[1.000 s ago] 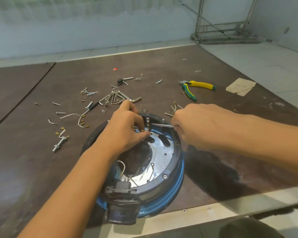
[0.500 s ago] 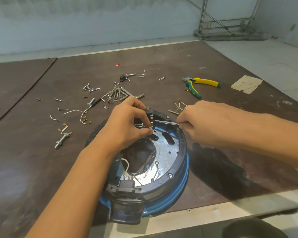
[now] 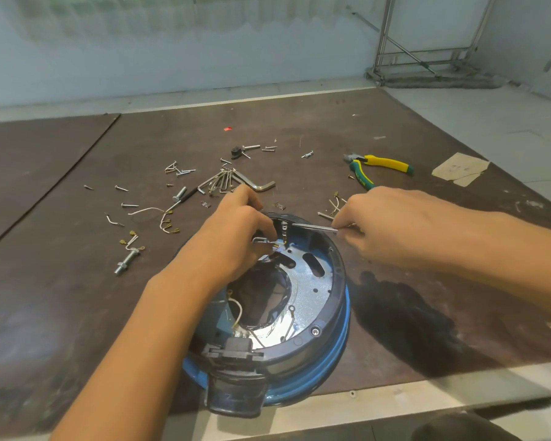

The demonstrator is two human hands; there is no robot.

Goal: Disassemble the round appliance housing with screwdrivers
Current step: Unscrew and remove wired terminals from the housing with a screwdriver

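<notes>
I found the round housing (image 3: 339,275) lying open side up near the front edge of the board (image 3: 77,281). The work point was a small upright terminal (image 3: 283,232) on its far inner rim, between the two hands. The right hand (image 3: 392,227) pinched a thin metal tool (image 3: 315,227). The tool's long axis ran nearly level, with the tip pointing left at the terminal's top; I could not confirm it was a screwdriver. The left hand (image 3: 236,237), the nearer to the terminal, pinched a bent white wire (image 3: 258,240) just beside it. Inside the housing I noted a slotted silver plate (image 3: 312,291), loose wires and a black plug block (image 3: 236,348) at the near rim. Screws (image 3: 178,170), hex keys (image 3: 261,185) and pliers (image 3: 385,163) lay beyond.
</notes>
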